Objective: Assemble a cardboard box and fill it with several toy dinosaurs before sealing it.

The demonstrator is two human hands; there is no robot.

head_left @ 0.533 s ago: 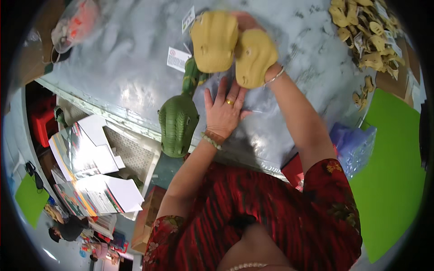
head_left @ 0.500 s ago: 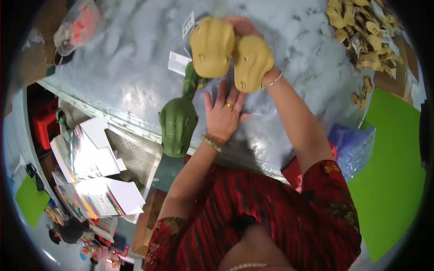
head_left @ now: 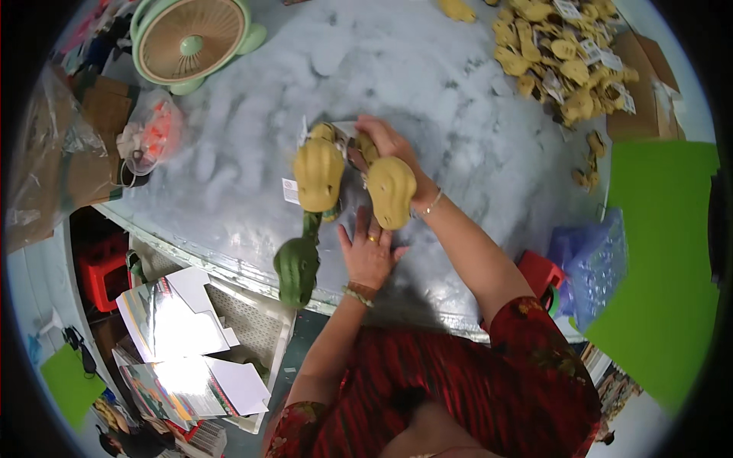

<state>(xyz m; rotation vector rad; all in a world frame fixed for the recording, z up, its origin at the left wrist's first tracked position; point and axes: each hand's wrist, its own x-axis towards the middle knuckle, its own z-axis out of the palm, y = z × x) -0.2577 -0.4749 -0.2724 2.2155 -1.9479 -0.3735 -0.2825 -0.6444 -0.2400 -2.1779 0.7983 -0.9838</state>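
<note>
My left hand lies palm down on the table with its fingers spread, holding nothing. A yellow dinosaur-head toy is in my right hand, whose fingers curl around its narrow rear part. Close on its left is a second yellow dinosaur-head toy; a white tag shows beside it. Below that one, a green dinosaur-head toy with a slim neck reaches over the table's near edge. Whether my right fingers also touch the second yellow toy, I cannot tell.
Several yellow toy pieces are heaped at the far right beside a cardboard box. A green fan stands far left, near a clear bag. Printed cartons lie over a white crate at lower left. Blue plastic is at right.
My view has shifted, so the fan now shows and the hands and toys look smaller and lower. My right hand still holds its yellow toy; my left hand stays flat on the table.
</note>
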